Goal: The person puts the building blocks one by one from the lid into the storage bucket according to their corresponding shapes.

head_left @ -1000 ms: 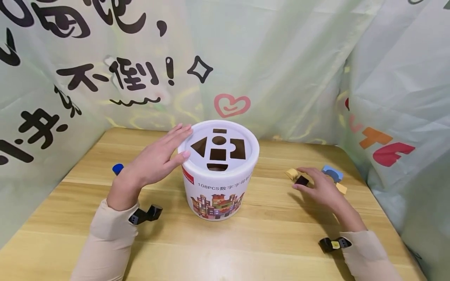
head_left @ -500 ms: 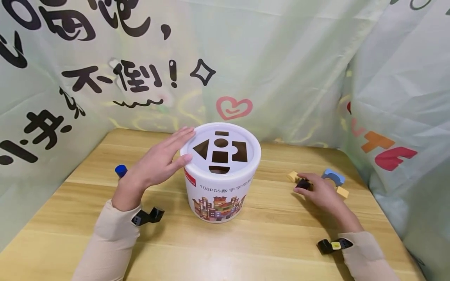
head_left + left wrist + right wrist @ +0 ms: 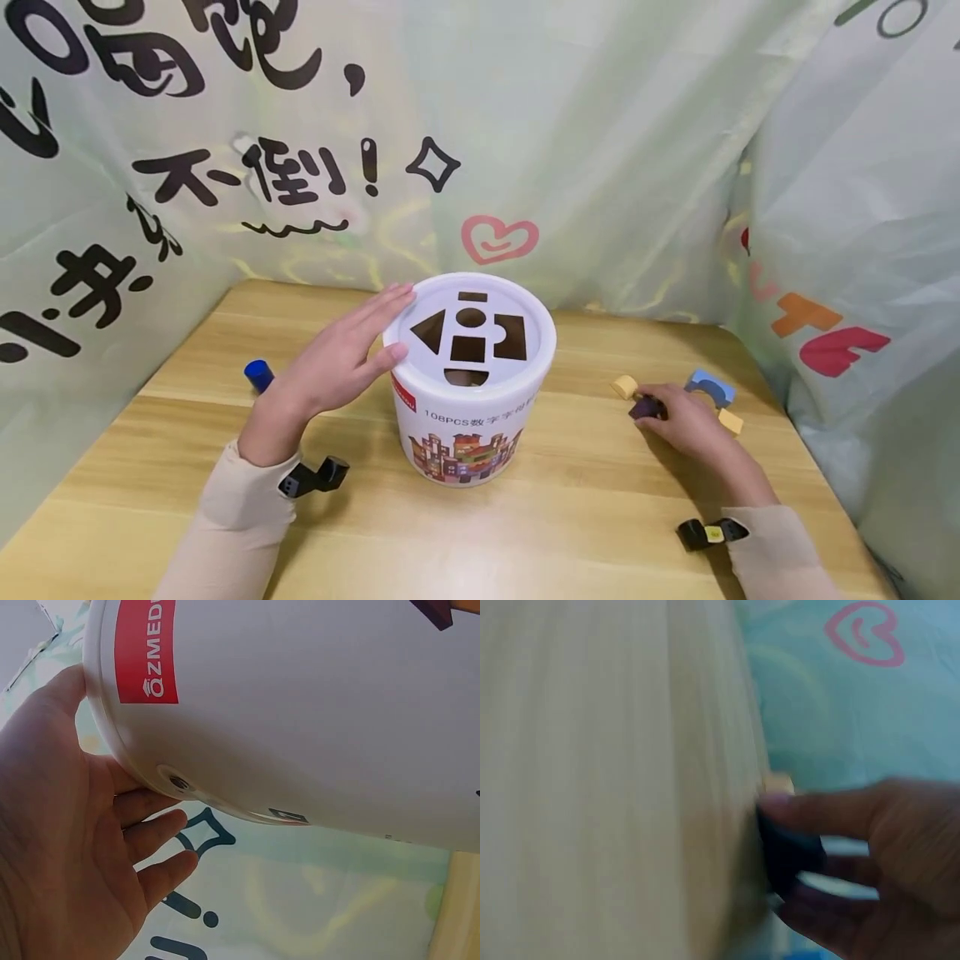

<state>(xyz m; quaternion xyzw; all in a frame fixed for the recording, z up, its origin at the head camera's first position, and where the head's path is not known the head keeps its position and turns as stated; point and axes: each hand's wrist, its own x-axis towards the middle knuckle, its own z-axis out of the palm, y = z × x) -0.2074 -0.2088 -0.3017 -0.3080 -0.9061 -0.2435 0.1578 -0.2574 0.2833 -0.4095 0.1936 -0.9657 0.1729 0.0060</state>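
Note:
My left hand (image 3: 330, 358) rests against the left rim of a white bucket (image 3: 465, 433), its fingers fairly straight along the lid's edge. The bucket's lid (image 3: 427, 367) has several cut-out holes: a triangle, a circle, rectangles and notched shapes. In the left wrist view, the thumb and fingers of that hand (image 3: 75, 817) touch the rim. To the right, my right hand (image 3: 686, 421) pinches a dark purple block (image 3: 647, 407) between thumb and fingers, at or close above the tabletop. The right wrist view, though blurred, also shows this dark block (image 3: 784, 851) in the grip.
Near the right hand lie a small yellow block (image 3: 624, 386), a blue arch block (image 3: 711, 387) and a second yellow block (image 3: 729, 422). A blue cylinder (image 3: 258, 376) lies behind the left wrist. Printed curtains (image 3: 615, 167) enclose the wooden table (image 3: 585, 517).
The right fingers have closed on the dark block, which now looks turned and slightly shifted. The left hand stays on the bucket rim. The head view has tilted a little upward.

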